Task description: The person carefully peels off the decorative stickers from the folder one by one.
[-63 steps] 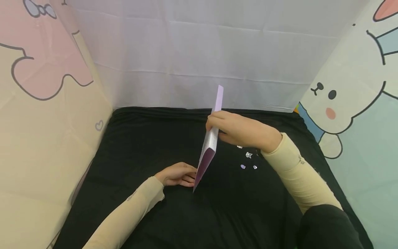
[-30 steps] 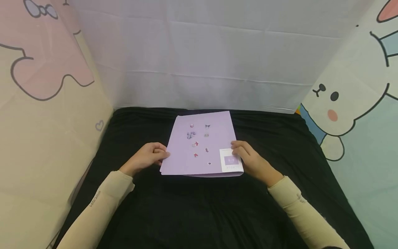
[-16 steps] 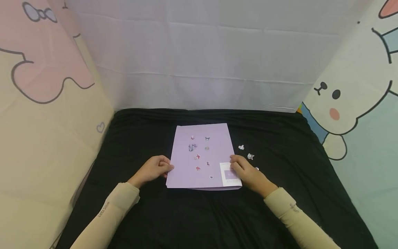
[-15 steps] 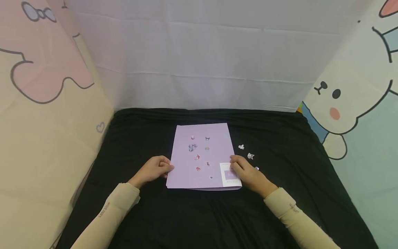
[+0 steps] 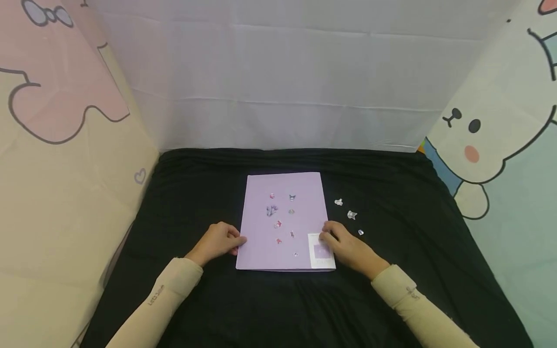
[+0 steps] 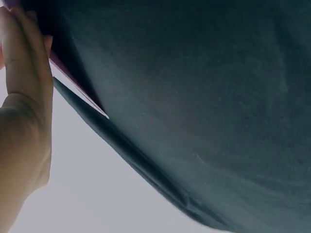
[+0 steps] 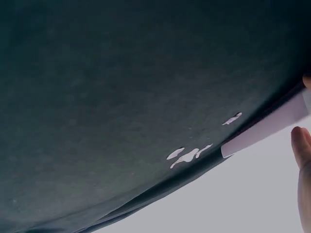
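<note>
A lilac folder (image 5: 300, 188) lies face up near the middle of the black cloth. Several small stickers, one a purple flower (image 5: 271, 210), dot its cover, and a white label (image 5: 322, 263) sits at the near right corner. My left hand (image 5: 217, 243) pinches the left edge, thumb on the cover and the other fingers curled at the side. At the right edge, my right hand (image 5: 351, 245) grips the folder with its thumb over the label. In the right wrist view the folder's pale edge (image 7: 267, 127) shows beside the fingers.
Three loose stickers lie right of the folder: one far back (image 5: 338, 202), a larger one (image 5: 352, 215) and a small one (image 5: 360, 232). White fabric (image 5: 278, 87) hangs behind the black cloth (image 5: 196, 193), with cartoon-printed panels (image 5: 65, 193) on both sides.
The folder was tilted up on edge in my right hand, then turned cover up and lowered onto the cloth. Both hands now hold its sides, and its near edge lies flatter than before.
</note>
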The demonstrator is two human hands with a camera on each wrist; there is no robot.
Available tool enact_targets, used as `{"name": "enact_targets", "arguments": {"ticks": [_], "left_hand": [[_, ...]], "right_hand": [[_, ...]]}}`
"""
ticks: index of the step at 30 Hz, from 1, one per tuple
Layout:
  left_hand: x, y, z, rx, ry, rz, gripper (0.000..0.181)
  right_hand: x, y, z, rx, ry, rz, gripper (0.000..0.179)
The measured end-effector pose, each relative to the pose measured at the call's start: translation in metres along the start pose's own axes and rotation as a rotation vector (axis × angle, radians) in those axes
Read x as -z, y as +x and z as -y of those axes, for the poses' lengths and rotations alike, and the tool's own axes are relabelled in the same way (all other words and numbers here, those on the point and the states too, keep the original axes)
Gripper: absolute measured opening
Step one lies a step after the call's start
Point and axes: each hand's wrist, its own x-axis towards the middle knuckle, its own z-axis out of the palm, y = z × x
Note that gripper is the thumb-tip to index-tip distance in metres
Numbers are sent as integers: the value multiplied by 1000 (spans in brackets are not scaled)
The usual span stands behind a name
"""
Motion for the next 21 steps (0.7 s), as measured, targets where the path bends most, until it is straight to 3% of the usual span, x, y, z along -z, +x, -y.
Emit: {"name": "enact_targets", "arguments": {"ticks": [3, 5, 9, 14, 21], "left_hand": [[-1, 0, -1, -14, 88, -21, 12], [-1, -1, -3, -22, 141, -34, 12], [-2, 1, -5, -39, 182, -56, 12], [0, 6, -6, -96, 224, -109, 14], [5, 19, -16, -94, 303, -193, 20]], "right_hand": [[-1, -1, -9, 222, -133, -81, 32], [-2, -1, -14, 241, -147, -100, 32], [-2, 0, -20, 191, -155, -70, 21], [2, 7, -19, 83, -112, -40, 33], [5, 27, -19, 0, -17, -79, 29]]}}
